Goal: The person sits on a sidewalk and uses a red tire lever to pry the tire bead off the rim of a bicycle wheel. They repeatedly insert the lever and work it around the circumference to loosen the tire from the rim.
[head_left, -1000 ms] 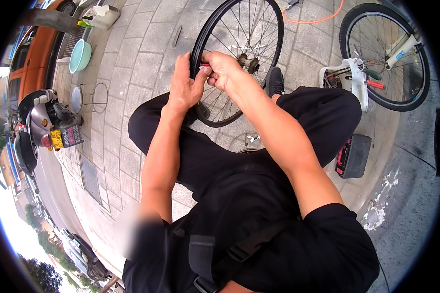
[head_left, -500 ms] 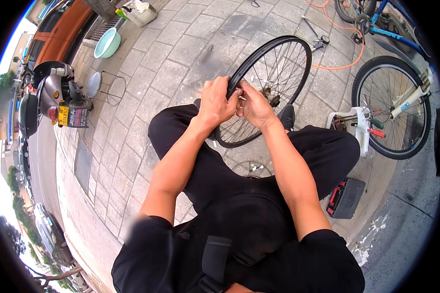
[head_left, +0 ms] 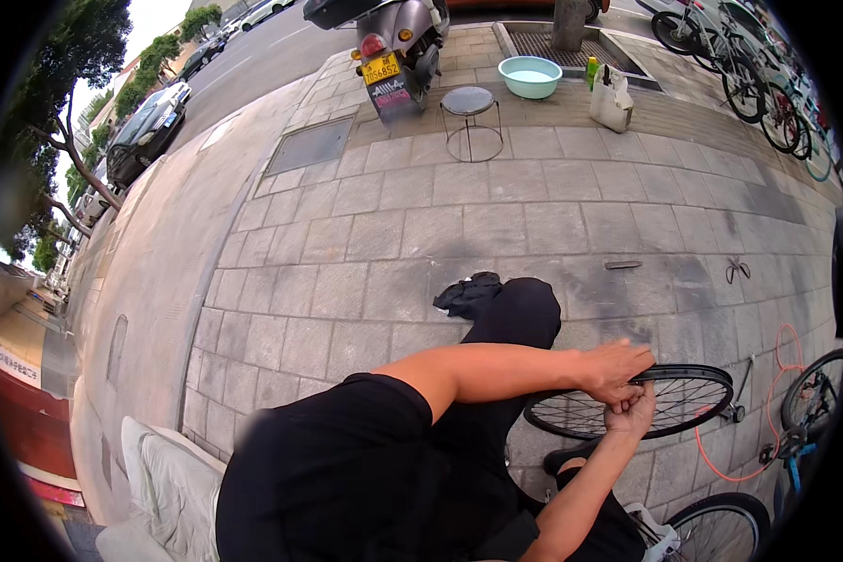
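Note:
A spoked bicycle wheel [head_left: 707, 375] with a black rim is tilted in front of my legs, at the lower right of the view. My left hand [head_left: 616, 370] lies over its rim from above with the fingers curled round it. Just below, my right hand [head_left: 630, 414] is closed at the same stretch of rim, its fingers bent up against the inner side. Both hands nearly touch. What the right fingertips pinch is hidden between the hands.
A floor pump [head_left: 738, 412] and orange hose [head_left: 705, 450] lie right of the wheel. Other bicycles [head_left: 721, 529] stand at lower right and far right. A black bag-like item [head_left: 468, 295] lies by my knee. Further off are a stool [head_left: 468, 101], a mint basin [head_left: 530, 77] and a scooter [head_left: 398, 56].
My view has swung to the left, so wheel and hands now appear at the lower right. Both hands remain together at the wheel's rim.

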`<state>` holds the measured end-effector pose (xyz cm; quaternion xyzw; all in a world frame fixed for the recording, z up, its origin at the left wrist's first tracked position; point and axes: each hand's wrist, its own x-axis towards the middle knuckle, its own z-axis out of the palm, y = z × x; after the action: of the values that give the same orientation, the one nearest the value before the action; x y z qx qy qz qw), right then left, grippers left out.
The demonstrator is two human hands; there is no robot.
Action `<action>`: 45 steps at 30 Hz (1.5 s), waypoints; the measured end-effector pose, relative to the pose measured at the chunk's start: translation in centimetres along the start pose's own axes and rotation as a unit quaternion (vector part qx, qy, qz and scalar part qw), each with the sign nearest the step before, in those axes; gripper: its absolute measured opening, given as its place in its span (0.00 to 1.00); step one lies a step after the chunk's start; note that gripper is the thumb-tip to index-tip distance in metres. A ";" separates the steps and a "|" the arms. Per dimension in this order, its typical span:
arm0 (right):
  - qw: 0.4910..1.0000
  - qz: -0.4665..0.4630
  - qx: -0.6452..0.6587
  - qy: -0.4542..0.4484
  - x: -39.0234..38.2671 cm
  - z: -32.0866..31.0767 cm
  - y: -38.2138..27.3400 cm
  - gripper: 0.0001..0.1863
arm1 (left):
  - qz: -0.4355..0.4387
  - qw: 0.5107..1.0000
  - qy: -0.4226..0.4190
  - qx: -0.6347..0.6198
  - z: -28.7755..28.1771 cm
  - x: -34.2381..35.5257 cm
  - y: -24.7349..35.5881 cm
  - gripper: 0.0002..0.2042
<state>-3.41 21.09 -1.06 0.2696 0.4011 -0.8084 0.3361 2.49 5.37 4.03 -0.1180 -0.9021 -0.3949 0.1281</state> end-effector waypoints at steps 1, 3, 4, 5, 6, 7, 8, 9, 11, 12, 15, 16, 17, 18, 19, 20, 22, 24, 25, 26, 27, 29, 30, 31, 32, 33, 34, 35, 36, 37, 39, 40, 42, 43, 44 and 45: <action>1.000 0.005 0.009 0.014 0.5 0.6 -0.4 0.20 | 0.005 1.000 -0.029 0.000 -0.1 0.4 -0.7 0.19; 0.999 0.019 -0.017 0.039 0.9 0.4 -0.3 0.20 | 0.002 1.000 0.002 0.018 0.2 -0.2 -0.8 0.20; 0.998 0.021 -0.029 0.052 0.9 0.7 -0.6 0.20 | 0.006 0.999 0.017 0.027 0.4 -0.1 -0.8 0.21; 0.995 0.024 -0.040 0.084 0.9 1.4 -0.7 0.20 | 0.010 0.999 0.031 0.028 0.6 0.2 -0.8 0.22; 0.996 0.018 -0.038 0.078 1.0 1.6 -1.2 0.20 | 0.014 0.998 0.045 0.029 0.8 0.6 -0.8 0.23; 0.996 0.017 -0.039 0.073 1.0 1.5 -1.2 0.20 | 0.011 0.998 0.060 0.029 0.9 0.4 -0.7 0.24; 0.997 0.018 -0.040 0.069 1.1 1.3 -1.2 0.20 | 0.016 0.997 0.068 0.036 1.2 0.4 -0.6 0.25; 0.998 0.021 -0.035 0.057 1.5 0.9 -1.4 0.21 | 0.021 0.996 0.077 0.042 1.5 0.7 -0.5 0.25; 0.998 0.010 -0.052 0.019 2.1 -0.1 -1.2 0.20 | 0.025 0.994 0.090 0.063 1.5 0.8 -0.3 0.25; 0.998 0.004 -0.060 0.000 2.4 -0.6 -0.9 0.19 | 0.025 0.992 0.097 0.080 1.4 0.7 -0.2 0.24; 0.994 -0.057 -0.070 -0.054 0.9 -0.9 0.3 0.16 | -0.001 0.992 0.076 0.097 1.7 0.7 -0.8 0.19; 0.993 -0.073 -0.066 -0.067 0.3 -0.7 0.9 0.15 | -0.016 0.993 0.064 0.099 1.7 0.6 -1.0 0.18; 0.991 -0.088 -0.061 -0.081 -0.3 -0.5 1.3 0.14 | -0.013 0.993 0.063 0.103 1.8 0.7 -0.7 0.17; 0.989 -0.103 -0.057 -0.095 -0.6 -0.7 1.6 0.14 | -0.011 0.992 0.063 0.107 1.9 0.8 -0.1 0.16; 0.984 -0.102 -0.082 -0.121 -0.1 -2.4 1.2 0.16 | -0.012 0.991 0.063 0.115 1.8 0.7 0.1 0.16; 0.981 -0.113 -0.075 -0.140 -0.1 -2.8 1.3 0.15 | -0.015 0.992 0.063 0.111 2.2 0.6 0.0 0.16; 0.973 -0.136 -0.060 -0.176 -0.2 -3.3 1.1 0.15 | -0.018 0.993 0.064 0.100 2.9 0.7 -0.4 0.16; 0.988 -0.095 -0.008 -0.121 1.4 -4.3 0.5 0.16 | 0.019 0.992 0.093 0.084 2.8 0.7 -0.1 0.16; 0.993 -0.073 0.019 -0.095 2.2 -4.6 0.3 0.17 | 0.045 0.990 0.109 0.080 2.1 0.6 0.3 0.16; 0.995 -0.041 0.002 -0.086 1.4 -3.4 -0.1 0.18 | 0.070 0.987 0.125 0.077 1.6 0.5 0.5 0.15; 0.997 -0.008 -0.015 -0.077 0.6 -2.1 -0.9 0.18 | 0.069 0.988 0.118 0.069 1.7 0.4 0.2 0.15; 0.997 0.002 -0.033 -0.074 0.2 -1.9 -1.4 0.19 | 0.074 0.991 0.103 0.049 2.0 0.5 -0.3 0.15; 0.996 -0.015 -0.035 -0.081 1.1 -3.0 -1.2 0.18 | 0.056 0.993 0.091 0.057 2.2 0.6 -0.4 0.15; 0.995 -0.032 -0.037 -0.089 1.5 -3.6 -1.1 0.18 | 0.037 0.994 0.078 0.066 2.2 0.8 -0.3 0.16; 0.995 -0.045 -0.054 -0.073 -0.1 -2.1 -0.8 0.17 | 0.013 0.995 0.066 0.079 2.1 0.7 -0.4 0.16; 0.994 -0.057 -0.072 -0.056 -3.5 0.8 -0.3 0.16 | -0.002 0.994 0.061 0.089 2.4 0.6 -0.9 0.16; 0.993 -0.074 -0.087 -0.036 -5.6 2.2 -0.2 0.16 | -0.013 0.994 0.054 0.096 2.7 0.7 -1.2 0.16; 0.992 -0.085 -0.093 -0.032 -5.6 2.1 -0.1 0.16 | -0.023 0.993 0.047 0.103 2.9 0.8 -1.3 0.16; 0.990 -0.095 -0.099 -0.029 -5.2 1.8 0.3 0.17 | -0.032 0.994 0.041 0.096 3.2 0.7 -1.3 0.16; 0.989 -0.110 -0.101 -0.024 -4.7 1.5 0.6 0.18 | -0.035 0.995 0.032 0.088 3.0 0.9 -1.0 0.16; 0.994 -0.095 -0.047 -0.038 -1.2 -1.4 0.1 0.17 | -0.018 0.996 0.040 0.075 2.2 0.6 -0.1 0.16; 0.995 -0.087 -0.019 -0.047 0.3 -2.5 -0.5 0.16 | 0.006 0.996 0.056 0.071 1.6 0.6 0.3 0.16; 0.996 -0.032 -0.055 -0.062 1.4 -2.7 -1.1 0.16 | 0.038 0.995 0.068 0.058 1.0 0.3 0.4 0.17; 0.995 -0.005 -0.072 -0.068 1.4 -2.4 -1.3 0.16 | 0.048 0.996 0.062 0.048 1.1 0.3 0.2 0.17; 0.996 0.006 -0.078 -0.044 1.5 -2.2 -1.4 0.16 | 0.057 0.996 0.056 0.039 1.2 0.2 0.0 0.17; 0.996 0.017 -0.083 -0.021 1.7 -1.9 -1.4 0.17 | 0.052 0.996 0.055 0.045 1.5 0.2 -0.3 0.17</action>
<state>-5.23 22.74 -2.57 0.2305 0.4553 -0.7717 0.3795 1.98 6.31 2.89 -0.1366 -0.9032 -0.3528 0.2028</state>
